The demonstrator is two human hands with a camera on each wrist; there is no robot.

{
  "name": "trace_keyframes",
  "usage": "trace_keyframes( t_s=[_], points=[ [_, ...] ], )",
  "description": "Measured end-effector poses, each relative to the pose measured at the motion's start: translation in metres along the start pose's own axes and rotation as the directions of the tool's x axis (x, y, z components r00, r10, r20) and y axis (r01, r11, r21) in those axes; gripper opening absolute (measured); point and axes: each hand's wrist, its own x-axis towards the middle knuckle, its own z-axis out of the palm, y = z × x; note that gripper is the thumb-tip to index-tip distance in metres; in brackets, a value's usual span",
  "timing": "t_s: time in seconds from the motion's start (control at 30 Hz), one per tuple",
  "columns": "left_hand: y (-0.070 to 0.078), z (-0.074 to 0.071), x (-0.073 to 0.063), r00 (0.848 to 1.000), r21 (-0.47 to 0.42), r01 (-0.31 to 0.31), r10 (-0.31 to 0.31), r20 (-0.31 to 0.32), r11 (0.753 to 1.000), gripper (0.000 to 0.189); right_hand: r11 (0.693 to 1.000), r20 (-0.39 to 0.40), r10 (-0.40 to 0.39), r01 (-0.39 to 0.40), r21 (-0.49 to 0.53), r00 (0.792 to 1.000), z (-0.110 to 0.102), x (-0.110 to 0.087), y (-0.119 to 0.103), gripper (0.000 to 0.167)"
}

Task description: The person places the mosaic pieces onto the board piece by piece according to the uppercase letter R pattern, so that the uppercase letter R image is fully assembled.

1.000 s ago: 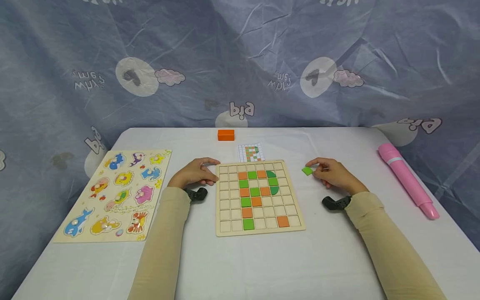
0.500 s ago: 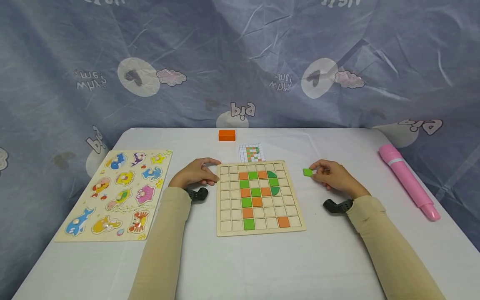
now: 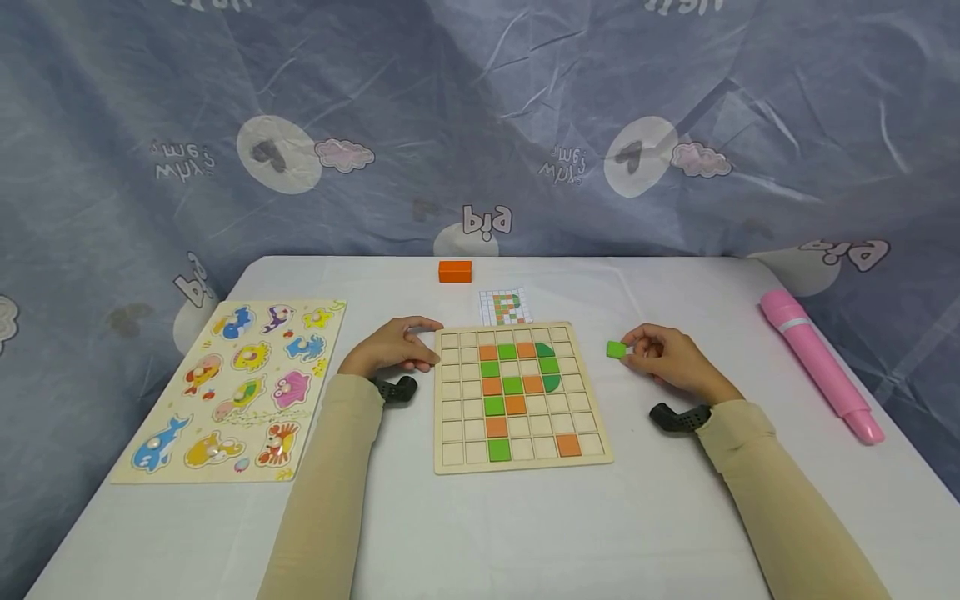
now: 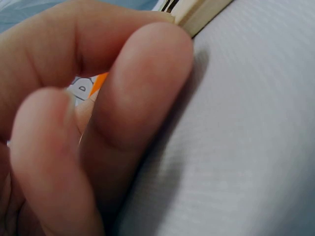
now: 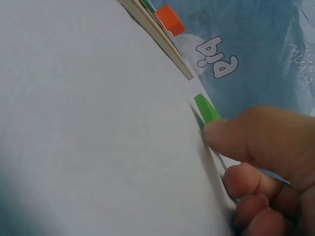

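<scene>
A square wooden grid board [image 3: 525,467] lies mid-table, with orange and green pieces set in a P-like pattern and one orange tile [image 3: 568,445] apart at its lower right. My left hand [image 3: 393,344] rests at the board's left edge, index fingertip near the far left corner and thumb lower down. In the left wrist view, a fingertip meets the board's side [image 4: 202,19]. Right of the board, my right hand [image 3: 671,358] pinches a small green square tile [image 3: 616,350] between thumb and fingers. The right wrist view shows that tile tilted, close above the cloth.
Behind the board lies a small printed pattern card [image 3: 504,307], with an orange block [image 3: 455,272] farther back. A peg puzzle of sea animals [image 3: 232,383] lies at the left. At the right is a pink cylindrical object [image 3: 821,367]. A printed curtain [image 3: 480,125] hangs behind.
My right hand has shifted slightly toward me and to the right, and the green tile in it has turned. The left hand stays at the board's edge.
</scene>
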Motion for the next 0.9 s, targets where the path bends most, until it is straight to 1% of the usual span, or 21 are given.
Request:
trace_keyframes(
  t_s=[0.17,0.43,0.57,0.7,0.8,0.9],
  points=[
    [0.000,0.000,0.000,1.000,-0.004,0.003,-0.003,0.006,1.000,0.073,0.999,-0.015,-0.049,0.049,0.020,0.999,0.002,-0.003,-0.001,0.026],
    [0.001,0.000,0.000,1.000,-0.018,0.003,-0.003,0.005,1.000,0.073,0.993,0.001,-0.069,0.069,0.097,0.998,0.003,-0.003,-0.008,0.029],
    [0.000,0.000,0.000,1.000,-0.019,-0.003,0.003,0.006,1.000,0.072,0.983,0.026,-0.087,0.081,0.163,0.996,0.004,-0.001,-0.011,0.028],
    [0.001,0.000,0.000,1.000,-0.027,0.004,-0.004,0.009,1.000,0.073,0.970,0.061,-0.128,0.112,0.215,0.990,0.005,0.000,-0.016,0.027],
    [0.002,0.001,-0.001,1.000,-0.027,0.011,-0.010,0.005,1.000,0.073,0.961,0.095,-0.160,0.133,0.243,0.982,0.007,0.001,-0.022,0.026],
    [0.003,0.001,-0.001,1.000,-0.027,0.015,-0.015,0.003,1.000,0.073,0.956,0.130,-0.173,0.135,0.259,0.976,0.010,0.002,-0.030,0.027]
  ],
)
